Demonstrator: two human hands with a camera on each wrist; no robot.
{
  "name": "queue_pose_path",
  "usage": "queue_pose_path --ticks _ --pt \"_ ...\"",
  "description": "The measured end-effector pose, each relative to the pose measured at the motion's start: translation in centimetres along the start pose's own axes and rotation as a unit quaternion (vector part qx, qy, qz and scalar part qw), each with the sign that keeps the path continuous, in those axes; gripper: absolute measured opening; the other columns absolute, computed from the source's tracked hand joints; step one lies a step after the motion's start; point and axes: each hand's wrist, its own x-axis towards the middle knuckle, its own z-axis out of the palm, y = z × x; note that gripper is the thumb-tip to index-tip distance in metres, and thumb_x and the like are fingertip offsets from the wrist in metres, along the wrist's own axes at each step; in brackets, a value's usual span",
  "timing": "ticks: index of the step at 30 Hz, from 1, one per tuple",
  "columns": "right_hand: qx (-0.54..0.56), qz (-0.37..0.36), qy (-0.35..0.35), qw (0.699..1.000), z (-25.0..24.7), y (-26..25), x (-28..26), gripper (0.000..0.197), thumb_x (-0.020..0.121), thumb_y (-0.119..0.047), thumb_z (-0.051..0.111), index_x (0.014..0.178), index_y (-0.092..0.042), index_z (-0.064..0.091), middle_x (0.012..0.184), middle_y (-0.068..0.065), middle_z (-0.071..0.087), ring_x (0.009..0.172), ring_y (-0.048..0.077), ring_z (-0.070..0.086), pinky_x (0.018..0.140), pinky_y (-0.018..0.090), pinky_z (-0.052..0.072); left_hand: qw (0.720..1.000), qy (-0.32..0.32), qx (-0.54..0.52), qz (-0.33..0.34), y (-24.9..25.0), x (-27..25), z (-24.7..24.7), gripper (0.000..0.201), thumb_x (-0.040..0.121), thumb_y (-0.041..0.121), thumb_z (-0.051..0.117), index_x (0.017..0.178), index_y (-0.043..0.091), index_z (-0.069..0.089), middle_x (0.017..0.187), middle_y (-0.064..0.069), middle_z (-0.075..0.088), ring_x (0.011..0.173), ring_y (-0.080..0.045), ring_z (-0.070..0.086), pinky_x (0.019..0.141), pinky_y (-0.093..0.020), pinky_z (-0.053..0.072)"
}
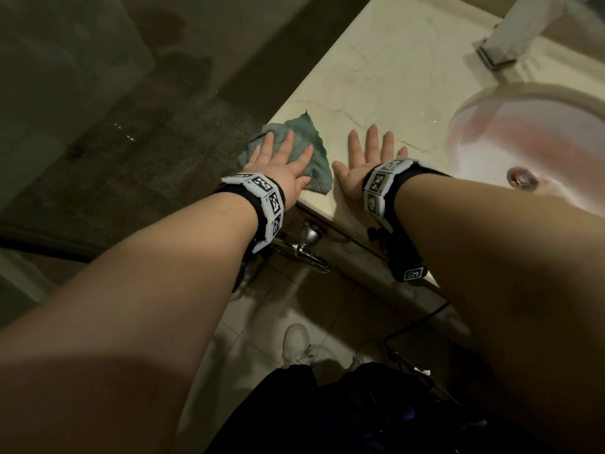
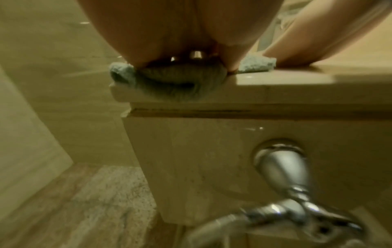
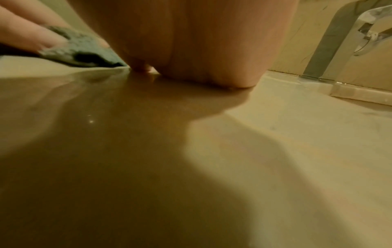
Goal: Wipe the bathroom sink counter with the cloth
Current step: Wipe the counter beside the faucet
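A teal cloth (image 1: 299, 131) lies on the left front corner of the cream marble counter (image 1: 386, 70). My left hand (image 1: 283, 155) presses flat on the cloth with straight, spread fingers. In the left wrist view the cloth (image 2: 176, 85) bunches under the palm and droops a little over the counter edge (image 2: 286, 87). My right hand (image 1: 368, 155) lies flat on the bare counter just right of the cloth, fingers spread, holding nothing. The right wrist view shows its palm (image 3: 201, 50) on the glossy counter (image 3: 297, 134), with the cloth (image 3: 84, 52) to its left.
An oval sink basin (image 1: 540, 149) with a metal drain (image 1: 522, 180) sits to the right. A chrome faucet (image 1: 520, 34) stands at the back. Below the counter front is a chrome fixture (image 1: 306, 245). Left of the counter is a drop to a dark floor.
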Motion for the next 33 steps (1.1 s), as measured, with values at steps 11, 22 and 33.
queue_pose_path --ticks 11,22,33 --pt "0.014 0.01 -0.014 1.0 -0.6 -0.4 -0.3 0.069 0.094 -0.058 0.013 0.15 -0.028 -0.014 0.158 0.004 -0.023 0.145 0.031 -0.021 0.117 0.05 -0.01 1.0 0.001 0.012 -0.014 -0.3 1.9 -2.0 0.055 0.1 0.045 0.02 0.15 0.038 -0.003 0.16 -0.001 -0.017 0.146 -0.036 -0.014 0.117 -0.052 -0.007" --pt "-0.005 0.009 -0.019 1.0 -0.9 -0.3 -0.5 0.068 0.094 -0.058 0.011 0.15 -0.027 -0.013 0.158 0.005 -0.021 0.146 0.032 -0.019 0.118 0.05 -0.008 1.0 -0.008 0.01 -0.021 -2.2 -1.4 -0.5 0.055 0.102 0.038 0.023 0.151 0.032 0.0 0.16 -0.004 -0.013 0.146 -0.039 -0.009 0.119 -0.045 -0.003" --pt "-0.02 0.006 -0.032 0.999 -1.9 -0.1 -1.5 0.068 0.096 -0.055 0.019 0.151 -0.027 -0.009 0.159 0.004 -0.018 0.147 0.03 -0.014 0.119 0.049 -0.002 0.994 -0.031 -0.104 -0.016 0.2 -3.2 -2.5 0.039 0.104 0.018 0.028 0.142 0.015 0.035 0.154 -0.018 0.025 0.14 -0.038 0.027 0.11 -0.044 0.031"
